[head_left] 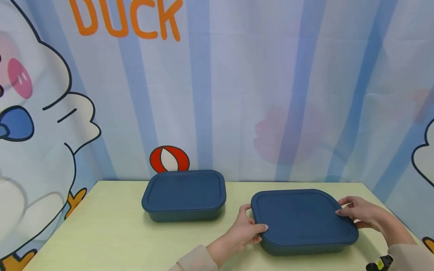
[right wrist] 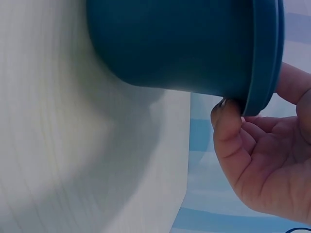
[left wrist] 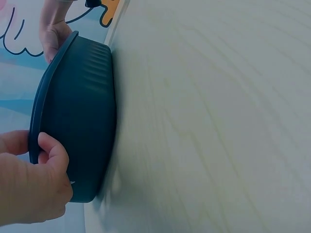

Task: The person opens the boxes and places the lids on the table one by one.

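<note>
A dark blue lidded food container (head_left: 305,218), rectangular with rounded corners, is at the right of the table in the head view. My left hand (head_left: 245,229) grips its left end, thumb on top of the lid and fingers curled under the rim. At the opposite end my right hand (head_left: 362,212) pinches the lid's rim, thumb above. In the left wrist view the container's ribbed side (left wrist: 90,97) shows close over the table. The right wrist view shows the right fingertips (right wrist: 226,109) hooked under the rim.
A second dark blue lidded container (head_left: 184,194) stands at the back left of the pale yellow table (head_left: 101,233). Behind the table hangs a striped blue and white curtain (head_left: 230,94) with cartoon ducks and a ball.
</note>
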### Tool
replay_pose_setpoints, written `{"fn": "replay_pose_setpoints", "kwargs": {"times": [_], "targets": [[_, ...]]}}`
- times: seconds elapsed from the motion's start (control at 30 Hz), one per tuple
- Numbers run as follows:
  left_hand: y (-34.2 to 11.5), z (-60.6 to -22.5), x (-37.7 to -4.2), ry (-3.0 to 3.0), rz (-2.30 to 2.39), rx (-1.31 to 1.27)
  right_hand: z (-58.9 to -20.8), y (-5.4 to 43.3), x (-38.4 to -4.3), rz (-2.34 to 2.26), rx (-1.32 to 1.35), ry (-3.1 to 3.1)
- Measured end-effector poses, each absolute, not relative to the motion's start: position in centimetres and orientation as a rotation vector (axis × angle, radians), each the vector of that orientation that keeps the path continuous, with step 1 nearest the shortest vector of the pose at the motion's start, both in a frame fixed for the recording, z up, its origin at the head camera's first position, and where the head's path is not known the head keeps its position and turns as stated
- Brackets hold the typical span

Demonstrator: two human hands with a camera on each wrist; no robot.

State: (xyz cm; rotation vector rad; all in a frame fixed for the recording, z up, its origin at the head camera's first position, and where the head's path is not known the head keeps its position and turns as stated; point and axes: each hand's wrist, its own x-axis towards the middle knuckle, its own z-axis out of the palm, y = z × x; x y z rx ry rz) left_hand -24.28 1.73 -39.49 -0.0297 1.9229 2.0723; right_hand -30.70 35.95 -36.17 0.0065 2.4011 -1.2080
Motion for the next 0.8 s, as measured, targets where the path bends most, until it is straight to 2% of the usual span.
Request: {"fn": "replay_pose_setpoints", "kwargs": {"times": [0.8], "targets": [[2.0, -39.6, -22.1, 1.838, 2.078, -0.06, -36.2, 36.9, -28.6, -1.225, 0.046, 2.308]]}}
